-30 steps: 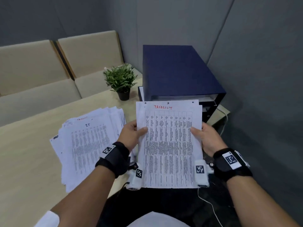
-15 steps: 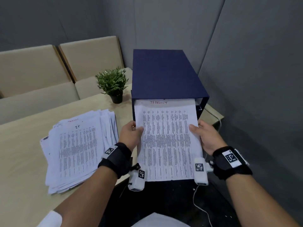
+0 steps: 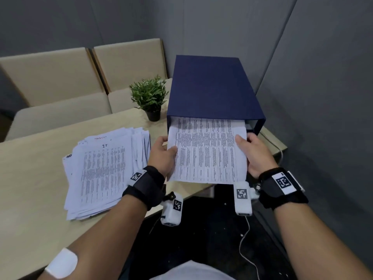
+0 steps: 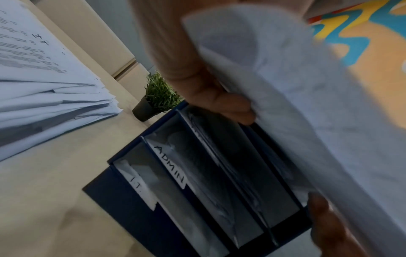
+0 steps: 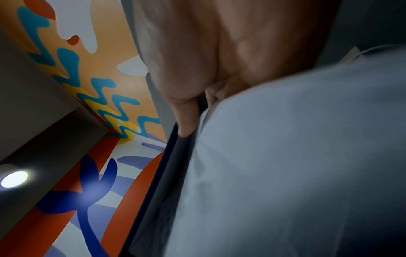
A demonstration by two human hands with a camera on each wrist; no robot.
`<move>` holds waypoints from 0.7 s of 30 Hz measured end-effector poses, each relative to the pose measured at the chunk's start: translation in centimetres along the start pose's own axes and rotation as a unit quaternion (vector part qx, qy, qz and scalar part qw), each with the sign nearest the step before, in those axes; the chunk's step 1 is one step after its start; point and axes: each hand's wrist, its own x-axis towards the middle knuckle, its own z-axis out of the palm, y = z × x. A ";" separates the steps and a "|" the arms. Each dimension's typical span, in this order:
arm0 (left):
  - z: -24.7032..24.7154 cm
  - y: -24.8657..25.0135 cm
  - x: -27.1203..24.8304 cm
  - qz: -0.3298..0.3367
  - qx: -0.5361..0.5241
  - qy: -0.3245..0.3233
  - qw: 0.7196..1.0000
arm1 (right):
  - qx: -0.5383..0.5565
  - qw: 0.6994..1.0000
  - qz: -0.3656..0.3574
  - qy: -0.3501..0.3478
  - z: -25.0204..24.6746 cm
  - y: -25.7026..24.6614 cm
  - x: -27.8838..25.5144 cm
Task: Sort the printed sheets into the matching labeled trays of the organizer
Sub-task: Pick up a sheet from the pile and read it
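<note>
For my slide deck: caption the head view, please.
Both hands, left hand and right hand, feed a printed sheet into the blue organizer.

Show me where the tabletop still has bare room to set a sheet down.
Bare table lies left of the paper stack, and a narrower strip runs along the near edge in front of it. Crowded: between stack and organizer, where the left hand, right hand, held sheet and potted plant sit.

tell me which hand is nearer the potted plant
Left. The left hand grips the sheet's left edge just below the potted plant; the right hand grips the far edge.
</note>
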 end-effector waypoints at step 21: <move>1.9 2.1 0.9 0.014 -0.051 0.056 0.997 | -0.014 0.994 0.088 -0.063 -1.2 -0.3 0.5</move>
